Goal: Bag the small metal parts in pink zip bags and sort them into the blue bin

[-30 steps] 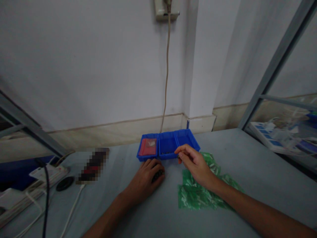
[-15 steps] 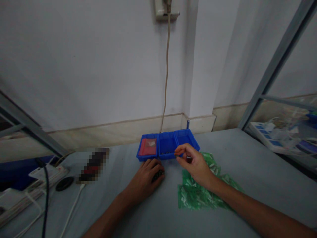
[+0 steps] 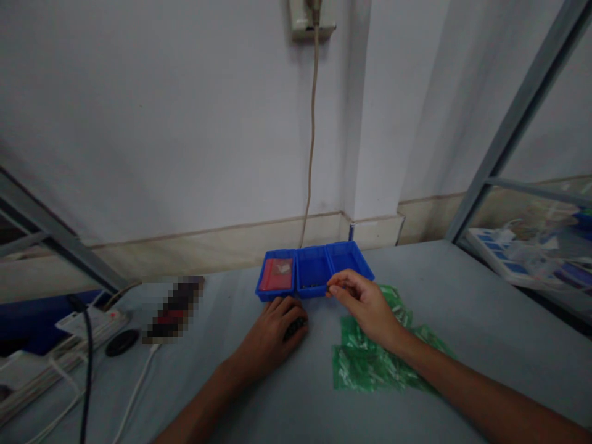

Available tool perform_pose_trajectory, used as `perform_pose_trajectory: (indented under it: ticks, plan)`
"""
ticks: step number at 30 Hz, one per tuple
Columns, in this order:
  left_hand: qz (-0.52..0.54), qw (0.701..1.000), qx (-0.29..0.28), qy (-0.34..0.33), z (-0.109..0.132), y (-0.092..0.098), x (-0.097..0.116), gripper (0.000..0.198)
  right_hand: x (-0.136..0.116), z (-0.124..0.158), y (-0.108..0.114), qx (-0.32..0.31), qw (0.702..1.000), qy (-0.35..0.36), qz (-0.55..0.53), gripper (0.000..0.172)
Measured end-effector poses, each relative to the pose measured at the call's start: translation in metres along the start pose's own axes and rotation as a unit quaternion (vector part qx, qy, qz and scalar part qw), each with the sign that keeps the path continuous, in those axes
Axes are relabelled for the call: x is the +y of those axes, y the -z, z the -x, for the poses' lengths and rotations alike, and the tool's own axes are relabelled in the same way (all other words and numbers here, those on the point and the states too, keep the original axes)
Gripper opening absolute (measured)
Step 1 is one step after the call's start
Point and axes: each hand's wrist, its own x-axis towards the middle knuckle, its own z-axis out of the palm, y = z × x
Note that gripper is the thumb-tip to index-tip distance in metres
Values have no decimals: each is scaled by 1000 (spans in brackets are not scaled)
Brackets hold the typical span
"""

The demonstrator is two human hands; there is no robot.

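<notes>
My left hand rests on the table just in front of the blue bins, fingers curled round a cluster of small dark pieces. Their kind is too small to tell. Held near the front rim of the blue bins, my right hand has thumb and fingertips pinched together; a tiny dark bit shows at the tips. Three joined blue bins stand against the wall side. A red packet lies in the left one, and a few small dark pieces lie in the middle one. Green plastic bags lie under my right forearm.
At the left are a blurred-out object with a white cable, a round black disc and a power strip. Metal frame bars rise on both sides. A cord hangs from a wall socket. More boxes stand beyond the right bar.
The thumb and fingers of my right hand have closed closer together, and the hand has turned slightly downward by the bins. My left hand has stayed in place.
</notes>
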Motion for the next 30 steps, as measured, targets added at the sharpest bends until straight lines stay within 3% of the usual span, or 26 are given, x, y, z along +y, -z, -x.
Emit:
perform_pose_trajectory:
  ticks: [6,12,30]
  plan:
    - [-2,1000,1,0,1,0,-1,9,2,-4,0,11,996,-67,-63,34]
    - [3,1000,0,-1,2,-1,-1,9,8,-3,-1,8,988,-126,-85,32]
    - [2,1000,-6,4,1,0,0,9,2,3,0,24,994,39,96,12]
